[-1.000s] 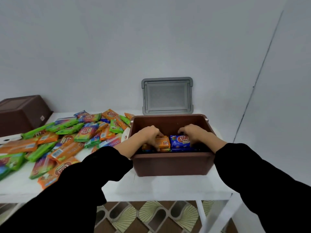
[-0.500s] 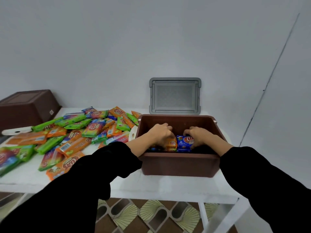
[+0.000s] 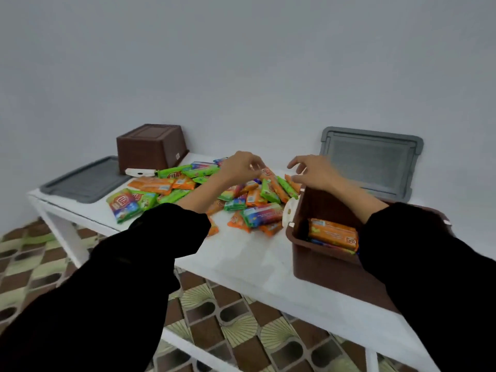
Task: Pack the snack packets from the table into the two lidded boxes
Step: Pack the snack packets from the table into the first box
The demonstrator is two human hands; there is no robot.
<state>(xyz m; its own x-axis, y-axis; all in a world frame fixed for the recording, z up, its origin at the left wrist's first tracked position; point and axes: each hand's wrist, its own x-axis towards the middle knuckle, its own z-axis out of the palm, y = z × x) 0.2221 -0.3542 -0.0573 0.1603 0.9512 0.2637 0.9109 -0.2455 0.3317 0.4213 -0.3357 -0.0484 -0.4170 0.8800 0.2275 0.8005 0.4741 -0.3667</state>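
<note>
Orange and green snack packets (image 3: pixel 166 185) lay heaped on the tabletop (image 3: pixel 241 253), centre frame, with a few already in the brown box (image 3: pixel 330 272) lower right. My left grip (image 3: pixel 240 167) curled onto an orange packet (image 3: pixel 268 173); couldn't tell if it was pinched. Right grip (image 3: pixel 312 170) hung spread, empty. Risk: slick wrappers slip, and dragged neighbours drop off the edge.

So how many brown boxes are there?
2. The upside-down box sits at the far left of the table. The open box stands at the right, with an orange packet inside. No other shows.
</note>
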